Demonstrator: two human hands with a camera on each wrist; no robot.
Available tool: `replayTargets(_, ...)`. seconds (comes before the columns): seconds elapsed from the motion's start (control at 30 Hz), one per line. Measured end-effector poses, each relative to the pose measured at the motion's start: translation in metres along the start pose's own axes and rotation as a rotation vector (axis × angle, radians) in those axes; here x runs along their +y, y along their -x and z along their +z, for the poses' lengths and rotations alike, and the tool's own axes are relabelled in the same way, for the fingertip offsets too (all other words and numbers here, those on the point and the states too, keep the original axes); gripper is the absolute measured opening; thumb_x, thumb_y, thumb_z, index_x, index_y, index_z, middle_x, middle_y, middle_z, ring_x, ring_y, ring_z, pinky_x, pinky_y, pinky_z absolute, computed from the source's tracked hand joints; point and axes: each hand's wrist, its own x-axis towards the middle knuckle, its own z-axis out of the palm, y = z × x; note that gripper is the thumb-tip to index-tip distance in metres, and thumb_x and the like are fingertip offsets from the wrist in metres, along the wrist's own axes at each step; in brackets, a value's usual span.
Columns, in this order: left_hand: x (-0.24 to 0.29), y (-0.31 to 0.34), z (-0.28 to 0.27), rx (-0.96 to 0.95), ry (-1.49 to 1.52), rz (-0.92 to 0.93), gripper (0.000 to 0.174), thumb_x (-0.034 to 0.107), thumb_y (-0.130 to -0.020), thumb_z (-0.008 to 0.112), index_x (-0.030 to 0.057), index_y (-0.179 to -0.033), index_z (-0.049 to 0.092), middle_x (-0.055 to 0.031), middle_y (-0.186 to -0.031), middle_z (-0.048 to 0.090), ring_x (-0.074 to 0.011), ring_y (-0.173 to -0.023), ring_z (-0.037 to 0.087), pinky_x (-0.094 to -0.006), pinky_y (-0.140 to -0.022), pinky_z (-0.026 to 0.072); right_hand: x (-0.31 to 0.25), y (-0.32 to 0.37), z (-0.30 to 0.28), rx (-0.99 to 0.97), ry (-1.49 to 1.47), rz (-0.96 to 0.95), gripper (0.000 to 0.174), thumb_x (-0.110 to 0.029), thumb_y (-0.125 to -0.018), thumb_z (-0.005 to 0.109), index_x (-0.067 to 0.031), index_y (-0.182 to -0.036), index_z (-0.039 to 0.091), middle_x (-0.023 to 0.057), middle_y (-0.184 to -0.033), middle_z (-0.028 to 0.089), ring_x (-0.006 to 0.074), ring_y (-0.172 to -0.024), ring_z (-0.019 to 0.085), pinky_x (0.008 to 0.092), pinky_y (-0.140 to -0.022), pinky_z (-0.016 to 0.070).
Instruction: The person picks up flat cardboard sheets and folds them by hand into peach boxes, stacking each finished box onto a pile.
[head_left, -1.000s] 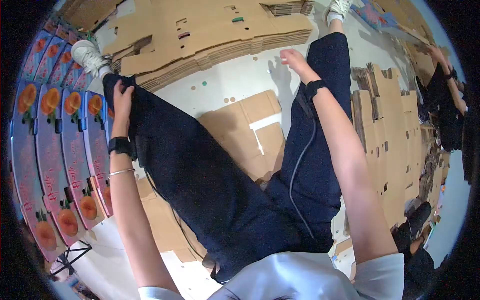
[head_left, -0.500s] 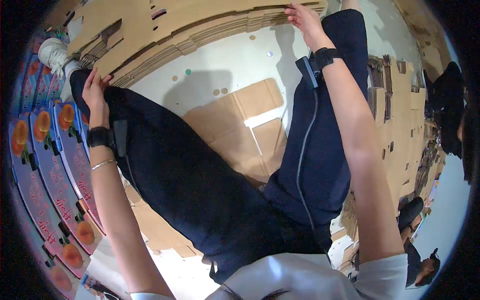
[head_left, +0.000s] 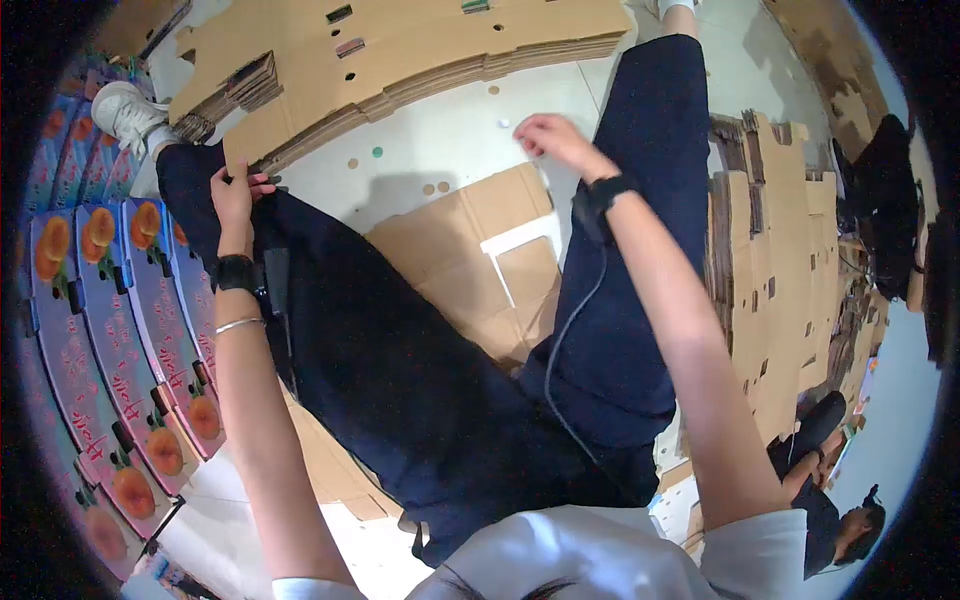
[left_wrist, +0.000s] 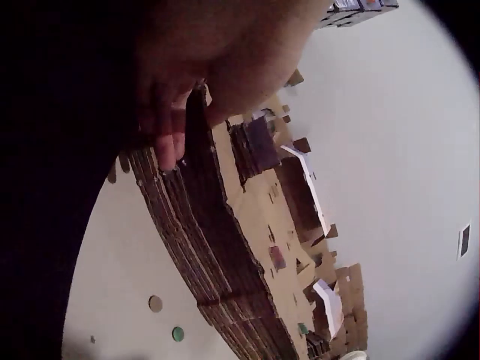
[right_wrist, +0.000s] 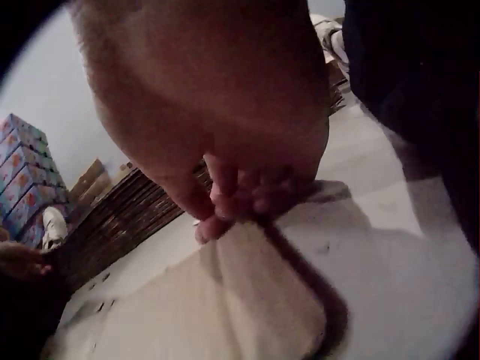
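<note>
In the head view, the left hand [head_left: 234,203] is at the near left corner of a stack of flat brown cardboard [head_left: 420,50]. Its fingers and thumb pinch the corner edge of the top sheet, which the left wrist view shows passing between fingers [left_wrist: 169,139] and palm. The right hand [head_left: 560,143] hovers above the pale floor with loosely bent fingers and nothing visible in them. Below it, flat on the floor between the legs, lies a cut cardboard piece [head_left: 440,235]; in the right wrist view the fingers [right_wrist: 225,199] overlap its corner [right_wrist: 255,277], contact unclear.
Printed fruit boxes [head_left: 95,330] stand in rows at the left. More flat cardboard [head_left: 775,280] is stacked at the right, past the dark-trousered leg [head_left: 650,200]. A seated person [head_left: 825,520] is at the lower right. Small round scraps [head_left: 377,152] dot the floor.
Since half a second ago, the right hand has come down and left, off the stack's edge. The left hand has shifted right onto the stack's corner. The view has tilted slightly.
</note>
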Motion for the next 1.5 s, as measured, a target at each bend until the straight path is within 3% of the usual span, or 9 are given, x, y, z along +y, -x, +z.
replayTargets(0.17, 0.019, 0.039, 0.013, -0.009, 0.119, 0.037, 0.048, 0.021, -0.093, 0.059, -0.0047, -0.128, 0.039, -0.0147, -0.100, 0.068, -0.0220, -0.079, 0.070, -0.0277, -0.069, 0.0505, -0.013, 0.052, 0.056, 0.306, 0.427, -0.226, 0.017, -0.020, -0.082, 0.059, -0.0098, -0.088, 0.071, 0.0106, -0.082, 0.067, 0.0299, -0.081, 0.061, 0.0415, -0.075, 0.0491)
replayTargets(0.2, 0.017, 0.047, 0.018, 0.092, 0.076, 0.036, 0.044, 0.016, -0.092, 0.059, -0.0027, -0.128, 0.042, -0.0130, -0.099, 0.068, -0.0202, -0.079, 0.069, -0.0268, -0.070, 0.0492, -0.017, 0.059, 0.059, 0.309, 0.423, -0.235, 0.017, -0.020, -0.082, 0.059, -0.0098, -0.088, 0.071, 0.0106, -0.082, 0.067, 0.0299, -0.081, 0.061, 0.0415, -0.075, 0.0491)
replayTargets(0.27, 0.016, 0.060, 0.020, 0.016, 0.141, 0.076, 0.038, 0.014, -0.091, 0.059, -0.0021, -0.124, 0.048, -0.0116, -0.099, 0.068, -0.0177, -0.079, 0.069, -0.0249, -0.067, 0.0477, -0.022, 0.067, 0.063, 0.366, 0.517, -0.259, 0.015, -0.021, -0.082, 0.059, -0.0109, -0.084, 0.071, 0.0096, -0.086, 0.065, 0.0321, -0.090, 0.057, 0.0423, -0.081, 0.0465)
replayTargets(0.43, 0.044, 0.081, 0.029, -0.351, 0.035, -0.005, 0.041, 0.039, -0.098, 0.049, 0.0048, -0.118, 0.060, -0.0081, -0.102, 0.069, -0.0129, -0.085, 0.064, -0.0251, -0.073, 0.0457, -0.017, 0.066, 0.058, 0.320, 0.437, -0.297, 0.013, -0.018, -0.082, 0.059, -0.0114, -0.080, 0.069, 0.0087, -0.085, 0.062, 0.0305, -0.089, 0.055, 0.0400, -0.081, 0.0453)
replayTargets(0.77, 0.012, 0.021, 0.035, -0.160, 0.018, 0.036, 0.029, 0.024, -0.097, 0.053, 0.0009, -0.106, 0.068, -0.0036, -0.099, 0.068, -0.0083, -0.079, 0.064, -0.0221, -0.069, 0.0432, -0.020, 0.059, 0.073, 0.461, 0.507, -0.300, 0.011, -0.017, -0.082, 0.059, -0.0099, -0.077, 0.066, 0.0086, -0.080, 0.061, 0.0298, -0.084, 0.056, 0.0431, -0.074, 0.0440)
replayTargets(1.2, 0.029, 0.058, 0.022, -0.197, 0.025, 0.044, 0.032, 0.019, -0.094, 0.055, 0.0034, -0.121, 0.053, -0.0065, -0.101, 0.065, -0.0127, -0.079, 0.065, -0.0246, -0.071, 0.0461, -0.020, 0.072, 0.067, 0.387, 0.510, -0.337, 0.008, -0.017, -0.083, 0.059, -0.0127, -0.084, 0.066, 0.0076, -0.085, 0.060, 0.0301, -0.089, 0.055, 0.0421, -0.077, 0.0445)
replayTargets(1.37, 0.090, 0.071, -0.064, -0.120, -0.077, 0.480, 0.036, 0.021, -0.096, 0.054, -0.0006, -0.126, 0.052, -0.0079, -0.100, 0.065, -0.0125, -0.079, 0.064, -0.0207, -0.068, 0.0439, -0.029, 0.087, 0.073, 0.452, 0.643, -0.434, 0.009, -0.017, -0.082, 0.060, -0.0138, -0.091, 0.062, 0.0082, -0.090, 0.057, 0.0293, -0.093, 0.053, 0.0416, -0.079, 0.0427)
replayTargets(1.4, 0.110, 0.072, -0.094, -0.100, -0.141, 0.570, 0.035, 0.019, -0.093, 0.054, 0.0013, -0.123, 0.057, -0.0095, -0.111, 0.064, -0.0168, -0.085, 0.066, -0.0248, -0.076, 0.0474, -0.031, 0.087, 0.074, 0.479, 0.692, -0.488, 0.010, -0.018, -0.082, 0.060, -0.0133, -0.091, 0.061, 0.0088, -0.090, 0.057, 0.0293, -0.094, 0.053, 0.0417, -0.080, 0.0423)
replayTargets(1.5, 0.195, 0.100, -0.180, 0.161, -0.367, 0.847, 0.035, 0.019, -0.093, 0.059, 0.0004, -0.122, 0.059, -0.0100, -0.112, 0.063, -0.0168, -0.097, 0.062, -0.0273, -0.089, 0.0446, -0.032, 0.080, 0.079, 0.474, 0.759, -0.481, 0.012, -0.020, -0.082, 0.059, -0.0108, -0.089, 0.059, 0.0093, -0.089, 0.058, 0.0294, -0.094, 0.053, 0.0421, -0.080, 0.0420)
